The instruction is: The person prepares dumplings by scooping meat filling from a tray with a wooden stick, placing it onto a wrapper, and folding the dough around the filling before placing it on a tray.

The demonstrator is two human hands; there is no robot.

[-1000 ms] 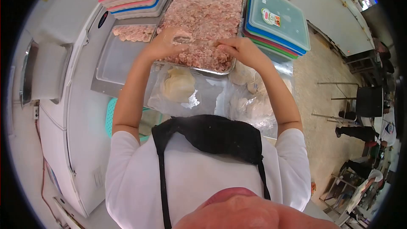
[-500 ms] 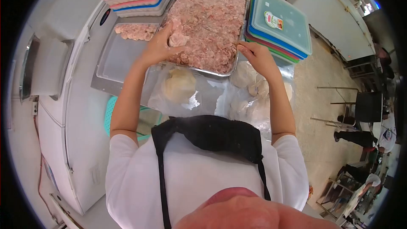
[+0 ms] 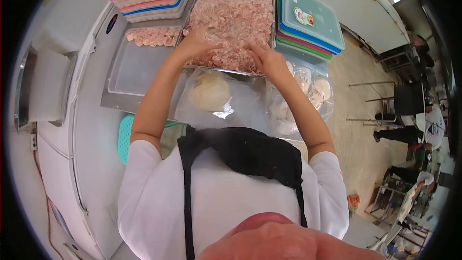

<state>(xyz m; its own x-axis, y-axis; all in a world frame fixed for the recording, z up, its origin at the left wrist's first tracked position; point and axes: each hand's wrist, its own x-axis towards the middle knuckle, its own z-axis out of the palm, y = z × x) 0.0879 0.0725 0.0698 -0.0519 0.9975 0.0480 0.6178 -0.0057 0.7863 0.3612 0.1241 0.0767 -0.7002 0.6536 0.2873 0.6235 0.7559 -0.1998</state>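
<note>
Where meat (image 3: 231, 9) fills the tray (image 3: 236, 71), hands (image 3: 197, 42) (image 3: 267, 60) reach in.

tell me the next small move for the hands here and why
Probably bring the right hand in to the left hand to shape whatever it holds, though blur hides that. Both hands face each other over the minced meat, close but apart, and the row of meat portions leaves room in the plastic tray.
</note>
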